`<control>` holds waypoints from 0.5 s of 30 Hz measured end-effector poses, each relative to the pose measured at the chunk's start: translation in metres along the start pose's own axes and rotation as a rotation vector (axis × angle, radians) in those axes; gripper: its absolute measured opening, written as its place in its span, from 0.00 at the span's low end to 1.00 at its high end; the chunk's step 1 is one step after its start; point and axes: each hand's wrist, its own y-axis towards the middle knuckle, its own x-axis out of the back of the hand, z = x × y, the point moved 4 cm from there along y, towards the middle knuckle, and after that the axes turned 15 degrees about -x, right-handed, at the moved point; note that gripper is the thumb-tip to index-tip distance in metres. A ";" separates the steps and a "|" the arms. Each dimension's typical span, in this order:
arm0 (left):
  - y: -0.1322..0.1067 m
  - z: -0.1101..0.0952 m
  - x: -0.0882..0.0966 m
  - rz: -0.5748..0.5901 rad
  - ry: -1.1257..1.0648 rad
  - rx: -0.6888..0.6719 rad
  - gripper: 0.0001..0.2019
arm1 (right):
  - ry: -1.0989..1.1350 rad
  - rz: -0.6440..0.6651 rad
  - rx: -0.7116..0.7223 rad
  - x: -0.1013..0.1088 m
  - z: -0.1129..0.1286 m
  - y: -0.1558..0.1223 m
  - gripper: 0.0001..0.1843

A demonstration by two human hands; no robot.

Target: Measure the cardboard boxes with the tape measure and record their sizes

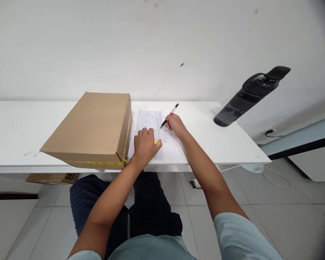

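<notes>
A sheet of paper [149, 117] covered in dense rows of handwriting lies on the white table. Pinched in my right hand [174, 124] is a black, white and pink pen [174, 108], its tip at or just above the right part of the sheet. My left hand [144, 144] rests over the lower part of the paper with its fingers curled. Between its thumb and fingers shows a bit of a small yellow object [155, 142]; the rest is hidden under the hand.
Left of the paper stands a closed cardboard box [94, 122] with yellow tape along its edge. A dark water bottle [239, 104] stands at the table's right. The table [203, 144] meets a white wall behind. Another carton [52, 178] sits below at left.
</notes>
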 end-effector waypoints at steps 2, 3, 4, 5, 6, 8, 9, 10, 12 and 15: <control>0.006 0.002 -0.005 0.003 -0.001 0.008 0.18 | 0.036 -0.013 0.013 -0.003 0.001 -0.001 0.07; 0.007 0.003 -0.008 0.006 -0.004 0.013 0.18 | 0.049 -0.027 0.029 -0.004 0.001 -0.002 0.06; 0.007 0.003 -0.010 0.005 -0.009 0.016 0.17 | 0.058 -0.048 0.050 -0.004 0.001 -0.003 0.05; 0.005 0.003 -0.011 -0.005 -0.014 0.017 0.17 | 0.061 -0.074 0.079 -0.004 0.001 -0.004 0.04; 0.002 0.003 -0.011 -0.029 -0.016 0.014 0.18 | 0.059 -0.103 0.116 -0.003 0.001 -0.006 0.05; -0.007 0.001 -0.008 -0.101 -0.014 0.004 0.21 | 0.039 -0.150 0.193 0.000 0.001 -0.011 0.06; -0.012 0.001 -0.006 -0.128 -0.014 0.002 0.23 | 0.028 -0.172 0.229 0.001 0.001 -0.013 0.07; -0.017 0.001 -0.004 -0.141 -0.016 0.009 0.25 | 0.015 -0.195 0.260 0.002 0.001 -0.015 0.08; -0.022 0.005 0.000 -0.122 -0.028 0.041 0.28 | -0.017 -0.237 0.293 0.003 0.001 -0.018 0.10; -0.021 0.010 0.002 -0.036 -0.072 0.061 0.31 | -0.151 -0.256 0.339 -0.001 0.002 -0.019 0.13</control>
